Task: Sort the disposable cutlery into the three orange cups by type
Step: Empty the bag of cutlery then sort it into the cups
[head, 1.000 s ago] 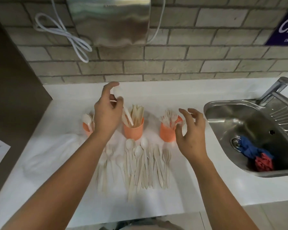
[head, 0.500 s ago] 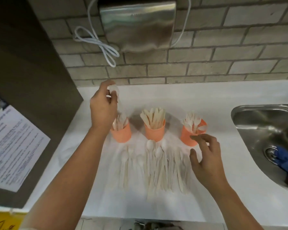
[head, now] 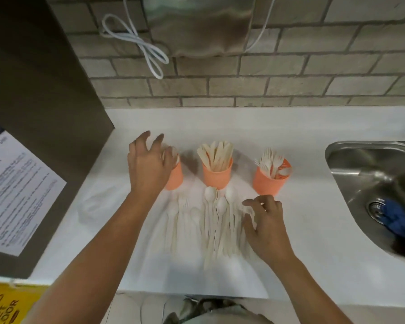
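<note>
Three orange cups stand in a row on the white counter. The left cup [head: 175, 177] holds spoons and is partly hidden by my left hand [head: 147, 163], which hovers over it with fingers spread and nothing in it. Pale knives fill the middle cup [head: 216, 177], and white forks fill the right cup [head: 268, 183]. A pile of loose white cutlery [head: 211, 220] lies in front of the cups. My right hand [head: 264, 224] is down on the pile's right side, its fingers curled onto the pieces there; whether it grips one is not clear.
A steel sink [head: 369, 190] with blue and red cloths [head: 400, 222] lies at the right. A dark panel with a printed sheet [head: 14, 192] stands at the left. A brick wall with a steel dispenser [head: 198, 24] and a white cable [head: 138, 43] is behind.
My left hand let go of the white spoon and lowered over the left cup, fingers now spread. My right hand dropped from beside the right cup onto the loose pile.
</note>
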The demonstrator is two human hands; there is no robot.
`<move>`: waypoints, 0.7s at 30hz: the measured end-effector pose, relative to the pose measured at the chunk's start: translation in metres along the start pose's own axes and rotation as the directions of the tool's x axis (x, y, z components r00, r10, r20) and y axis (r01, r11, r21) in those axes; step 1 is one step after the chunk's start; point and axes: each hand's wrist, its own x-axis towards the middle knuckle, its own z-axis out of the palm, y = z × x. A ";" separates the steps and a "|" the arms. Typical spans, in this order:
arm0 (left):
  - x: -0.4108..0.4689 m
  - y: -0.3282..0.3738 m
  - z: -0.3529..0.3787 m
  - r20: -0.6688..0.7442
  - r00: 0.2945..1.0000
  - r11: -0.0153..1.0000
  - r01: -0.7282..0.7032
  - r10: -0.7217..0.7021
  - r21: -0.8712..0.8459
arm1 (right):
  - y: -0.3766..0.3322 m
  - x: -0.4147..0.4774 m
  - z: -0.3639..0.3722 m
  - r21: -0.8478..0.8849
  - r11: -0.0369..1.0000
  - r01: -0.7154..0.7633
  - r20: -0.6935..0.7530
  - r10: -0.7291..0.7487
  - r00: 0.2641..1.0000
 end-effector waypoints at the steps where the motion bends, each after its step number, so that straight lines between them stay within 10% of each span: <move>1: -0.010 0.011 -0.008 -0.012 1.000 0.997 -0.001 0.000 -0.081 | 0.002 0.000 -0.001 -0.012 0.998 -0.057 0.004 0.057 0.998; 4: -0.057 0.050 -0.023 0.241 0.971 0.947 0.072 0.005 -0.312 | 0.008 0.000 -0.007 -0.035 0.972 -0.233 0.097 0.236 0.967; 8: -0.123 0.083 0.000 0.731 0.682 0.976 0.151 0.012 -0.156 | 0.009 -0.001 -0.007 -0.235 0.889 -0.393 0.320 0.453 0.832; 21: -0.143 0.094 0.013 0.773 0.629 0.986 0.166 -0.083 -0.030 | 0.006 -0.002 0.021 0.008 0.861 -0.508 0.371 0.469 0.802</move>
